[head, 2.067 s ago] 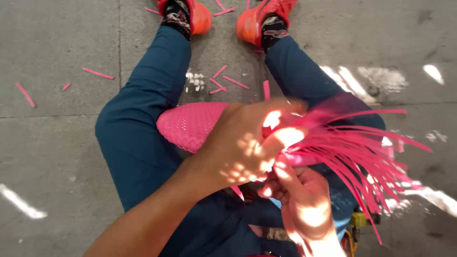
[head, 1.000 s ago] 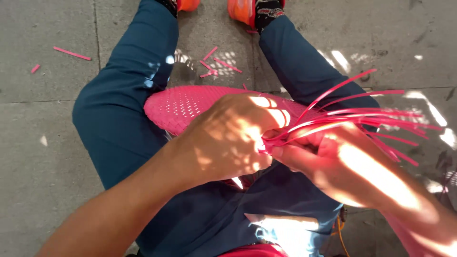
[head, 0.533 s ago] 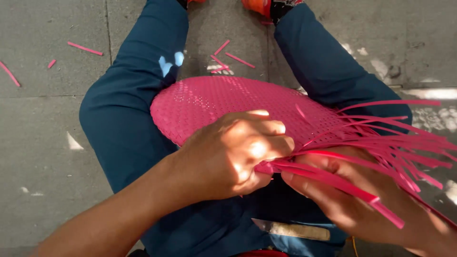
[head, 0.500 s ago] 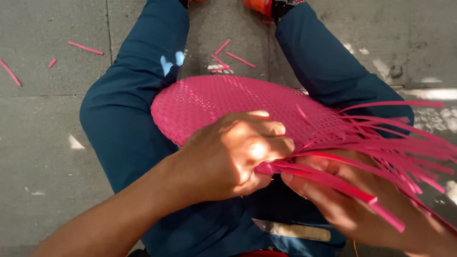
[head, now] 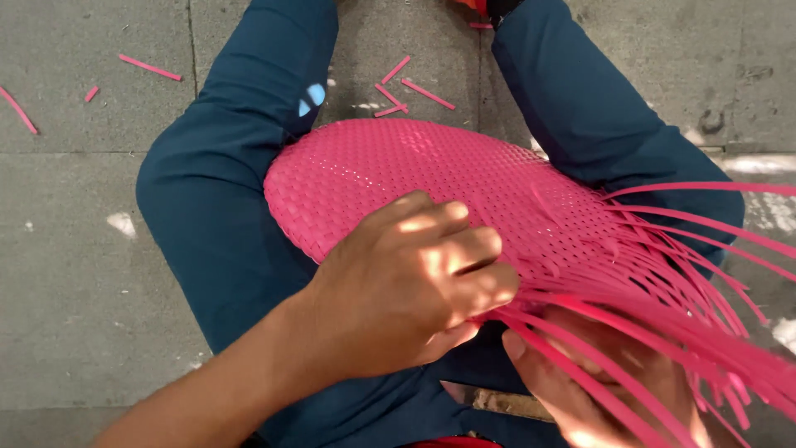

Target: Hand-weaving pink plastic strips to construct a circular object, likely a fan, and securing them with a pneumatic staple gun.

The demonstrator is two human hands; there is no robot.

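A pink woven mat (head: 414,174) of flat plastic strips lies across my lap, on legs in dark blue trousers (head: 215,207). Its right side ends in several loose pink strips (head: 696,274) that fan out to the right. My left hand (head: 406,290) rests on the mat's near edge, fingers curled and pinching strips where the weave ends. My right hand (head: 597,390) sits under the loose strips, palm up, with strips lying over its fingers and partly hiding it.
Grey concrete slabs (head: 75,274) surround me. Short pink strip offcuts lie scattered on the floor at upper left (head: 149,68) and between my knees (head: 414,87). A wooden handle-like object (head: 497,401) lies on my lap below the hands.
The view has tilted down and nearer, so more of the woven mat shows. My left hand stays clenched on the weave edge; my right hand has slid lower under the loose strips.
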